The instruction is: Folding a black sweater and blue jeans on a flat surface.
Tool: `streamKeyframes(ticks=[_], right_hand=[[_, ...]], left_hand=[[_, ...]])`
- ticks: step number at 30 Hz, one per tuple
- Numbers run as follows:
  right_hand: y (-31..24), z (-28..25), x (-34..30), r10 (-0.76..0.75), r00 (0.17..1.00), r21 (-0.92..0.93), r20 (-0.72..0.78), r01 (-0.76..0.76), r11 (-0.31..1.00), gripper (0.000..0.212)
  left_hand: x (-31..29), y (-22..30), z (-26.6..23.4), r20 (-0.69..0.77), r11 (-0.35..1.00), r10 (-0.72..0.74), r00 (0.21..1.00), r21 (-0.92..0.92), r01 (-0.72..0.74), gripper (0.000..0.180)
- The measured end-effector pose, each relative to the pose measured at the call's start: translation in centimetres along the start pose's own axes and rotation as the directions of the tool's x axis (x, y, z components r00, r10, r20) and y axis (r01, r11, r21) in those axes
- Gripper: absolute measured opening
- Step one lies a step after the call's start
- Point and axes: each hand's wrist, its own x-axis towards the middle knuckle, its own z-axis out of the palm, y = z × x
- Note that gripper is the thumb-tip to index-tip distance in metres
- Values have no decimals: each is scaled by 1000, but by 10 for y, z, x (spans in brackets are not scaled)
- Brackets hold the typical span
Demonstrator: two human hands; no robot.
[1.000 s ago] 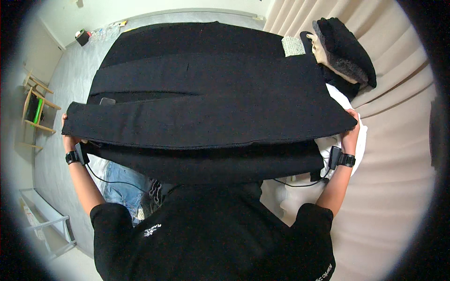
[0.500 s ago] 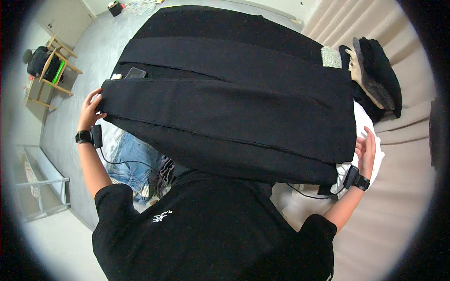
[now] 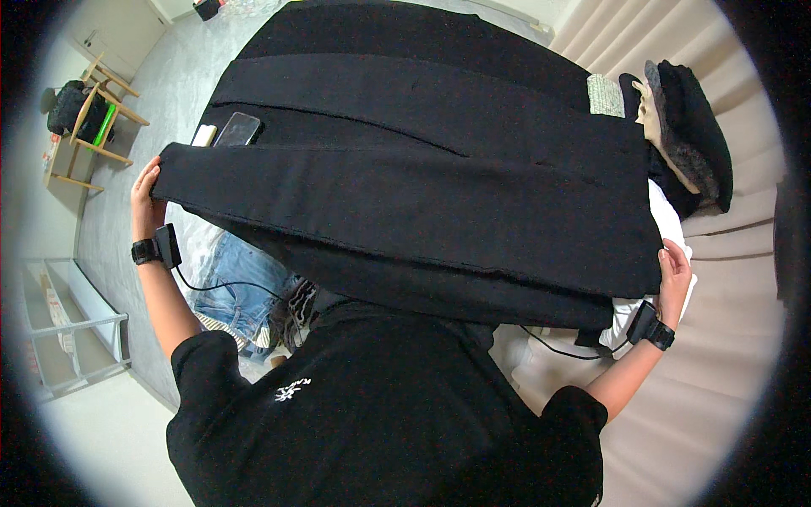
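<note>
Since earlier, the left hand (image 3: 144, 203) moved outward, fingers gripping the broad, layered black cloth (image 3: 405, 194) centred on my feed; right hand (image 3: 673, 275) touches its edge, grip unclear. Layers overlap; creases remain.

You get soft, even brightness, though the black cloth (image 3: 405, 190) swallows detail; toward the rim, the pale curtain (image 3: 718, 296) bows and blurs into darkness.

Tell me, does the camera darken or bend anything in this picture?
In the head view, blackness swallows the corners; in that same head view, the folds of the pleated beige fabric curtain curve near the right rim, and the wide, flat black cloth is so dark that fine surface detail is lost.
</note>
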Motion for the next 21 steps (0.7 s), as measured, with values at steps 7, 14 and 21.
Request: streamKeyframes(ticks=[7,14,21], right_hand=[[-7,6,-4,42,995,-180,91,-25,983,24],[-53,18,4,-48,997,-340,53,64,938,23],[-167,96,-10,-361,927,284,107,319,904,22]], left_hand=[[-7,-4,-9,47,908,-97,994,412,69,25],[-13,59,46,132,520,228,965,821,-236,27],[-38,84,240,453,987,156,878,-113,-118,19]])
